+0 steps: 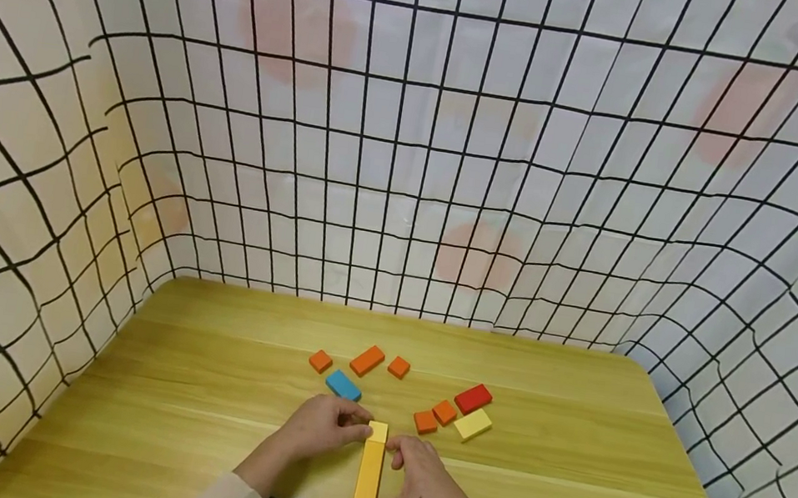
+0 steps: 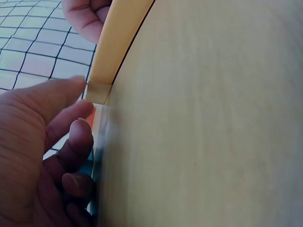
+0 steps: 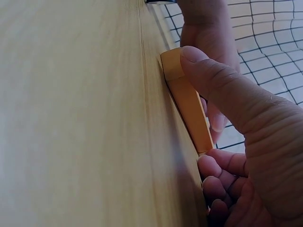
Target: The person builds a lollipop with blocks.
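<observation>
The left grip touches a yellow block.

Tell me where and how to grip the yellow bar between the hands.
I'd pinch the yellow bar midway along its darker stretch, across its long sides, from above. It is narrow and points away from the person. The left hand is at its far end and the right hand has its thumb at the near end, leaving mid-sides bare. The paler far end may be separate.
</observation>
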`<state>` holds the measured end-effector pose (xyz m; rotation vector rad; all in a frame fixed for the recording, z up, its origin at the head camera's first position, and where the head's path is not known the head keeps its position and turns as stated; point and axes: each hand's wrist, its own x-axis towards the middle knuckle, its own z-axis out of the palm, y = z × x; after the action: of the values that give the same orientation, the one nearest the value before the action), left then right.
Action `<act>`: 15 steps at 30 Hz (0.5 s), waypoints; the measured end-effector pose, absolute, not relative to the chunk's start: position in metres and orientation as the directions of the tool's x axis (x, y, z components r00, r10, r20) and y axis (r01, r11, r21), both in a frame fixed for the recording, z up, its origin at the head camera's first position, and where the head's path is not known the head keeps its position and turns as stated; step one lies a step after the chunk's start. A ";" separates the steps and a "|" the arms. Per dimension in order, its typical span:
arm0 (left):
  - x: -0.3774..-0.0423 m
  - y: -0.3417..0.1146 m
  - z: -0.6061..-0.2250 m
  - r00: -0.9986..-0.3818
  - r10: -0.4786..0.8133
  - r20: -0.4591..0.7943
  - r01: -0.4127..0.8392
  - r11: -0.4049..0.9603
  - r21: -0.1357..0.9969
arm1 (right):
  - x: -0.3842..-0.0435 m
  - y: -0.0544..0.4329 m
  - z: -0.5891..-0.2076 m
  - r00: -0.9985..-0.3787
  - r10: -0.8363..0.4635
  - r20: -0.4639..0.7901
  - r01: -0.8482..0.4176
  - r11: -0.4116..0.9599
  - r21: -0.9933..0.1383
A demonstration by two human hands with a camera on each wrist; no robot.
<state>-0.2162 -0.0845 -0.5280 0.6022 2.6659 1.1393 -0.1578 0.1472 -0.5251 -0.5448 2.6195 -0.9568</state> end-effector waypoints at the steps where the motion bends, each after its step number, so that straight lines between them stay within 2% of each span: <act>1: -0.216 -0.085 -0.529 -0.898 0.439 -0.003 0.299 0.616 0.728 | -0.158 0.147 -0.525 -0.884 -0.443 -0.150 -0.242 0.708 -0.663; 5: -0.214 -0.087 -0.532 -0.862 0.506 0.028 0.359 0.571 0.738 | -0.158 0.147 -0.525 -0.885 -0.436 -0.165 -0.227 0.712 -0.664; 9: -0.208 -0.088 -0.533 -0.823 0.562 0.080 0.449 0.557 0.699 | -0.156 0.147 -0.524 -0.883 -0.441 -0.164 -0.229 0.708 -0.668; 15: -0.198 -0.088 -0.534 -0.826 0.549 0.130 0.495 0.594 0.634 | -0.157 0.146 -0.524 -0.886 -0.429 -0.173 -0.213 0.711 -0.670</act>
<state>-0.1984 -0.0885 -0.5338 0.8970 2.7338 1.0505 -0.1566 0.1461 -0.5240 -0.5034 2.6020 -0.9625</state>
